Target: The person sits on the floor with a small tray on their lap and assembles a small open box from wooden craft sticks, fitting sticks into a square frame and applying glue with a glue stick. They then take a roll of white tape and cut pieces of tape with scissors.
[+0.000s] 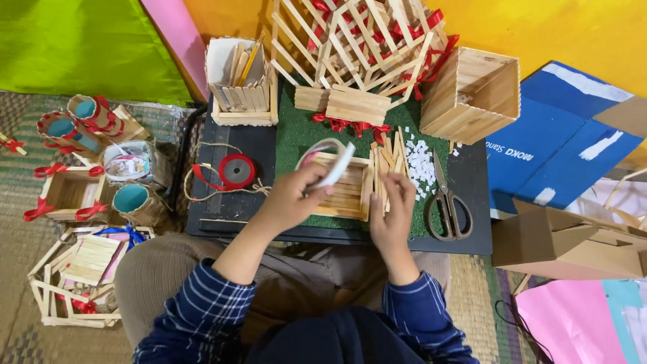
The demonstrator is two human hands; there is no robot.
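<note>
The left hand (290, 199) pinches a white tape roll (330, 162); the right hand (394, 209) presses sticks (385, 165). Best to pull the tape slowly.

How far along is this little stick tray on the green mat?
Done, by the look of it: the small stick tray already has a slatted floor and side walls. In hand: the left hand holds a white strip over it, while the right hand rests at the loose sticks. Probably left: it carries no red ribbon, unlike the trimmed lattice piece behind; the ribbon spool sits unused.
</note>
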